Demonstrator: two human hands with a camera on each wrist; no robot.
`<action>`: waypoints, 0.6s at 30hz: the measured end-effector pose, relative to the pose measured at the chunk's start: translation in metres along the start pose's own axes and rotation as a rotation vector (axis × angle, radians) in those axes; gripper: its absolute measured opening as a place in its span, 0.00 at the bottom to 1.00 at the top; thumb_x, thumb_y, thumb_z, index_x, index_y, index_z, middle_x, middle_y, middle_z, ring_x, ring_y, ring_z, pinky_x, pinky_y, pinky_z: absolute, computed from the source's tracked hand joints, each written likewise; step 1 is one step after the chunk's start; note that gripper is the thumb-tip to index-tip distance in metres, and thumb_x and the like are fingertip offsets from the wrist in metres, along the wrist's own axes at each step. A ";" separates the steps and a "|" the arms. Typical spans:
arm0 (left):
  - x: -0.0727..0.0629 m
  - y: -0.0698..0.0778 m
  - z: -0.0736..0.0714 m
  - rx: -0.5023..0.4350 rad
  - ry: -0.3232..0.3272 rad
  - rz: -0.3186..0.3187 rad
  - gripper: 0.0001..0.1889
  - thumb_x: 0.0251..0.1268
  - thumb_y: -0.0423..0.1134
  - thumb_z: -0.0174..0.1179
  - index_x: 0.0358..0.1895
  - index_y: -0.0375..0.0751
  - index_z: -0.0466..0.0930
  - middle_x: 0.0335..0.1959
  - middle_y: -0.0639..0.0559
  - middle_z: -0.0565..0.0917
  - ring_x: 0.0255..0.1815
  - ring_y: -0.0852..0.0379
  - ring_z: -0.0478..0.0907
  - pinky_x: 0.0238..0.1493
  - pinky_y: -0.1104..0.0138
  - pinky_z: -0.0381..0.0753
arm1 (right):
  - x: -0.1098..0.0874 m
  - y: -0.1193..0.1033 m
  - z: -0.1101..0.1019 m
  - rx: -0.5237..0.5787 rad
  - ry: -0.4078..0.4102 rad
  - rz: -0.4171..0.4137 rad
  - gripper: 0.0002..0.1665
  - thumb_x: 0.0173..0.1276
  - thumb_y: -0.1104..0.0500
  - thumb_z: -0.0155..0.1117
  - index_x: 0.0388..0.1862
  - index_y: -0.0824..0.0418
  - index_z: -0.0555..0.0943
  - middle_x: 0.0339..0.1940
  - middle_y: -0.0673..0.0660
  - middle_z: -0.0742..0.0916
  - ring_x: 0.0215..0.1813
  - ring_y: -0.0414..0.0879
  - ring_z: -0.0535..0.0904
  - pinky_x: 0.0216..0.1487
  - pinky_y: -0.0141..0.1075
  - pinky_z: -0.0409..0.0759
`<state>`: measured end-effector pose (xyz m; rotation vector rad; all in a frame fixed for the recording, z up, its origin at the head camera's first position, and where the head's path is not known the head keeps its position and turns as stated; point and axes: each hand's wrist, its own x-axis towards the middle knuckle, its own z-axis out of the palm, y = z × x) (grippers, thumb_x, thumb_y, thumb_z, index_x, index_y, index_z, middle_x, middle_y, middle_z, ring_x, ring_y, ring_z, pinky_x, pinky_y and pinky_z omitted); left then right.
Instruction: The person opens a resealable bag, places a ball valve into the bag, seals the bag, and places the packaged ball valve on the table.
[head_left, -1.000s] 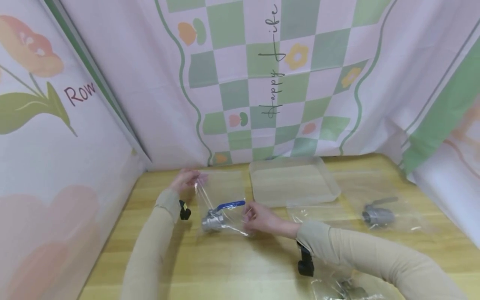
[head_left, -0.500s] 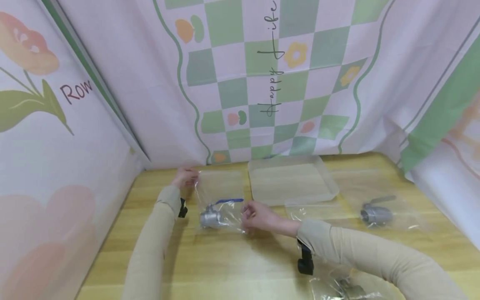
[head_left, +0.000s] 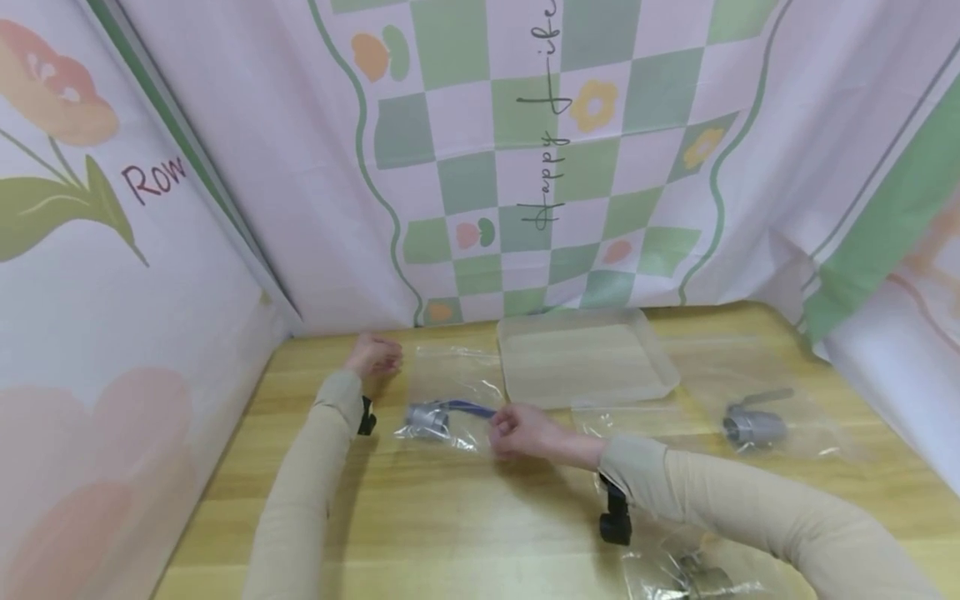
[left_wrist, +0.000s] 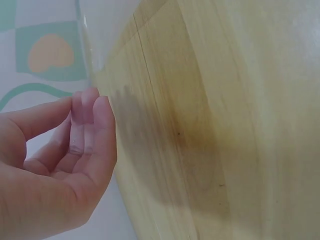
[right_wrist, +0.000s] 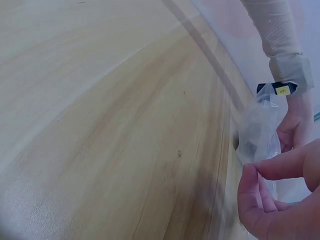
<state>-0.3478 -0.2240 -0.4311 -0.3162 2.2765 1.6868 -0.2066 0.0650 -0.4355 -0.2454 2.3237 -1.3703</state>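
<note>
A clear plastic bag (head_left: 453, 367) lies on the wooden table with a ball valve (head_left: 427, 421) inside it, grey-bodied with a blue lever handle (head_left: 468, 407). My right hand (head_left: 528, 433) pinches the bag's near right edge between thumb and forefinger; in the right wrist view the bag (right_wrist: 256, 132) reaches up from those fingertips. Left of the bag and apart from it is my left hand (head_left: 377, 356). Its fingers are loosely bent and hold nothing, as the left wrist view of that hand (left_wrist: 65, 160) shows.
A shallow translucent tray (head_left: 588, 362) stands at the back. On the right lies a bag with another grey valve (head_left: 753, 429). A further bagged valve (head_left: 701, 577) is at the front, partly under my right forearm. Patterned curtains (head_left: 465, 200) border the table.
My left hand has let go of the bag's far left corner. The bag has shifted slightly right and away, and the valve inside has moved back. My right hand keeps its pinch.
</note>
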 end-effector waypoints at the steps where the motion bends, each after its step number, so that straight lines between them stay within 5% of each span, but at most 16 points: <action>1: 0.000 0.000 0.000 0.004 -0.005 0.005 0.21 0.69 0.28 0.56 0.62 0.22 0.70 0.46 0.37 0.85 0.33 0.59 0.81 0.54 0.64 0.87 | 0.000 0.001 -0.001 -0.005 -0.010 -0.008 0.27 0.57 0.72 0.66 0.57 0.77 0.74 0.45 0.67 0.85 0.41 0.48 0.84 0.44 0.37 0.89; 9: -0.004 0.002 0.003 0.037 -0.040 0.027 0.21 0.69 0.29 0.56 0.62 0.21 0.71 0.40 0.39 0.87 0.31 0.60 0.82 0.49 0.65 0.88 | -0.006 0.005 -0.010 -0.029 -0.046 -0.003 0.30 0.58 0.68 0.67 0.60 0.76 0.73 0.46 0.66 0.86 0.39 0.47 0.85 0.45 0.39 0.89; 13: -0.006 0.006 0.005 0.057 -0.044 0.043 0.20 0.70 0.30 0.56 0.61 0.21 0.72 0.48 0.33 0.85 0.34 0.59 0.83 0.57 0.61 0.86 | -0.012 0.006 -0.018 0.001 -0.055 -0.008 0.28 0.59 0.68 0.67 0.58 0.76 0.72 0.45 0.65 0.84 0.39 0.49 0.85 0.45 0.40 0.89; 18: -0.010 0.011 0.006 0.111 -0.044 0.091 0.19 0.72 0.32 0.54 0.61 0.22 0.72 0.55 0.31 0.81 0.40 0.55 0.82 0.65 0.55 0.82 | -0.019 0.006 -0.035 -0.032 -0.064 -0.111 0.21 0.62 0.68 0.64 0.52 0.77 0.73 0.42 0.67 0.84 0.38 0.54 0.85 0.43 0.45 0.90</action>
